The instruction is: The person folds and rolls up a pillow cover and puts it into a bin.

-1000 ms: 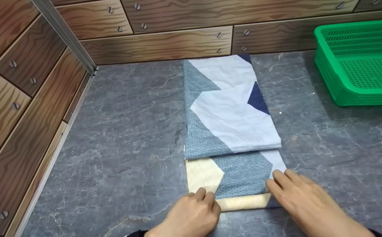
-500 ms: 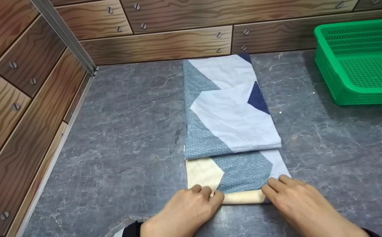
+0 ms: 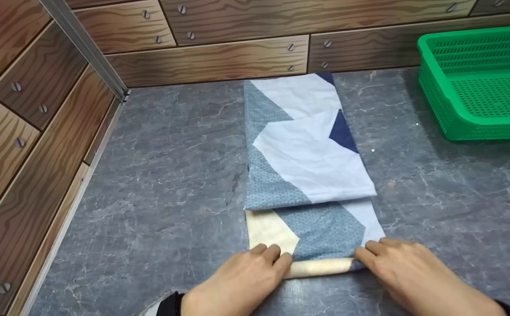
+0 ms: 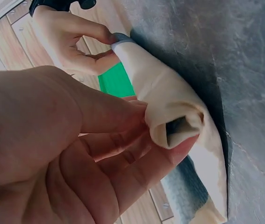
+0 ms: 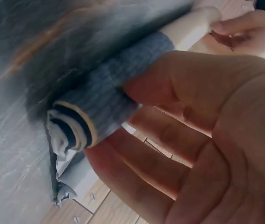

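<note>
A long folded cloth [image 3: 312, 162] with white, grey-blue, cream and navy patches lies on the grey surface. Its near end is turned up into a narrow roll [image 3: 318, 267]. My left hand [image 3: 239, 278] grips the roll's left end; in the left wrist view, thumb and fingers pinch around the hollow cream end [image 4: 174, 126]. The other end is held by my right hand [image 3: 406, 270]. The right wrist view shows its thumb and fingers on the blue part of the roll [image 5: 118, 79], where several layers show at the end. Part of the roll is hidden under both hands.
A green plastic basket [image 3: 470, 127] stands at the back right, apart from the cloth. Wood-patterned panels [image 3: 211, 61] border the grey marbled surface [image 3: 171, 175] at the back and left, meeting at a metal strip [image 3: 90, 48].
My right hand's fingers have drawn back and curled at the roll since a second ago. The left hand has shifted slightly up and left. The roll has moved a little; the far cloth lies nearly unchanged.
</note>
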A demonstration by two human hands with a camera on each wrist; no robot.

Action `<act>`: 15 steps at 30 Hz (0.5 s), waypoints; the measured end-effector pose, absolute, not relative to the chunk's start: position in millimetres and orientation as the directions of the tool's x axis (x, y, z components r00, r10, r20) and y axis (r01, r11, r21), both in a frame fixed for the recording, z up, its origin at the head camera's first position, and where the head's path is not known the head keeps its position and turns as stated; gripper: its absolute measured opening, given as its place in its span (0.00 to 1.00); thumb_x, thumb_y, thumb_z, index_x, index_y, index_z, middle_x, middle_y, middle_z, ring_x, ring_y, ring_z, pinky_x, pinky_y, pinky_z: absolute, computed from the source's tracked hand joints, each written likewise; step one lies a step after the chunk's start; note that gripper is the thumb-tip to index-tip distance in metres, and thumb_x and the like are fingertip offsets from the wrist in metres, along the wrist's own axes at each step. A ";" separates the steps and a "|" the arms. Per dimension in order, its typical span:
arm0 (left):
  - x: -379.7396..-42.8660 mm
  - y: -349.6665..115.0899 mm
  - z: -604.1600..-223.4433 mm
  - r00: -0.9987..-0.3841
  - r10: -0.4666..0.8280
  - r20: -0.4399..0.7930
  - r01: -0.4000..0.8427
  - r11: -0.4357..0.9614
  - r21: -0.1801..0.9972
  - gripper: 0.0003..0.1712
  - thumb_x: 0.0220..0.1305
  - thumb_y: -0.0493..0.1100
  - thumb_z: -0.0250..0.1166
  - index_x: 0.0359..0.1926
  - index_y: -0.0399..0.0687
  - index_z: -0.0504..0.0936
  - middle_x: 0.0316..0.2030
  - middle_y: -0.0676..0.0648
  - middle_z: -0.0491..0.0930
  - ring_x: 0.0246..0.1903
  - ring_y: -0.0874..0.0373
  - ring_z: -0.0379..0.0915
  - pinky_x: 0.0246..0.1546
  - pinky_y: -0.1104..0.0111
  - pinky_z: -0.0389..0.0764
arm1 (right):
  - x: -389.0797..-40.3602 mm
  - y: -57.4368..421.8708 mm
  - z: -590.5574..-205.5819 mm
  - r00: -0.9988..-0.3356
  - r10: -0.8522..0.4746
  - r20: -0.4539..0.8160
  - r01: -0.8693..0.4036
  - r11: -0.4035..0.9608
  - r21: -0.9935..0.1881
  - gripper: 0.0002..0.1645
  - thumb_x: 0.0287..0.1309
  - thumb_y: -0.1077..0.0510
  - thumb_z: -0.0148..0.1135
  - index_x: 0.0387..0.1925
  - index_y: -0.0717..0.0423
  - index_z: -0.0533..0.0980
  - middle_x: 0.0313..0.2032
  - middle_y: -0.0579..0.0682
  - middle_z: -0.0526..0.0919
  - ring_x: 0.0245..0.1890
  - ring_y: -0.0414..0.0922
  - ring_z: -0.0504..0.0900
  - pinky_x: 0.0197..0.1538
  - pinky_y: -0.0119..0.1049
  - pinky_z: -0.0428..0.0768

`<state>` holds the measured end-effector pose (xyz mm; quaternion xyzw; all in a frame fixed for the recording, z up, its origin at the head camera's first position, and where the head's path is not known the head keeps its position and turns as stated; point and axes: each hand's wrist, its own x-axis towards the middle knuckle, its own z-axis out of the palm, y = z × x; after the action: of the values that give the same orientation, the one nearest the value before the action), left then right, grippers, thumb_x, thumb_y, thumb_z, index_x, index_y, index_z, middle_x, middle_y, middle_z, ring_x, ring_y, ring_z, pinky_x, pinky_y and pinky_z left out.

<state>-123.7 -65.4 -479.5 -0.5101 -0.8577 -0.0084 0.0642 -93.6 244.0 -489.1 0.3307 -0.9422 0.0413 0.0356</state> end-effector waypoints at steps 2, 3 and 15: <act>-124.2 -65.2 -479.4 -0.474 0.873 0.114 0.877 0.480 -0.030 0.13 0.64 0.39 0.69 0.47 0.47 0.77 0.35 0.52 0.75 0.30 0.62 0.72 0.21 0.73 0.73 | -94.7 247.0 -487.5 -0.780 -0.623 0.067 -0.626 0.774 -0.090 0.25 0.38 0.71 0.76 0.38 0.48 0.78 0.28 0.41 0.78 0.25 0.43 0.79 0.21 0.40 0.73; -124.6 -65.1 -479.4 -0.474 0.873 0.115 0.878 0.479 -0.021 0.13 0.63 0.39 0.70 0.47 0.47 0.77 0.35 0.52 0.74 0.30 0.62 0.72 0.20 0.73 0.73 | -95.5 248.1 -486.9 -0.781 -0.623 0.053 -0.625 0.774 -0.107 0.26 0.38 0.72 0.75 0.39 0.48 0.78 0.28 0.40 0.78 0.25 0.42 0.79 0.20 0.40 0.72; -122.8 -59.4 -488.0 -0.399 0.891 0.215 0.859 0.445 -0.251 0.08 0.48 0.41 0.71 0.29 0.53 0.79 0.26 0.56 0.73 0.26 0.61 0.65 0.25 0.73 0.62 | -102.3 251.7 -485.4 -0.795 -0.594 0.120 -0.606 0.770 -0.201 0.26 0.48 0.75 0.68 0.40 0.44 0.73 0.32 0.37 0.76 0.24 0.36 0.75 0.21 0.37 0.71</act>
<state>-122.8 -59.4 -488.0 -0.5244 -0.8348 0.0498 0.1604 -102.3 251.7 -485.4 0.3190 -0.9404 0.1154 0.0248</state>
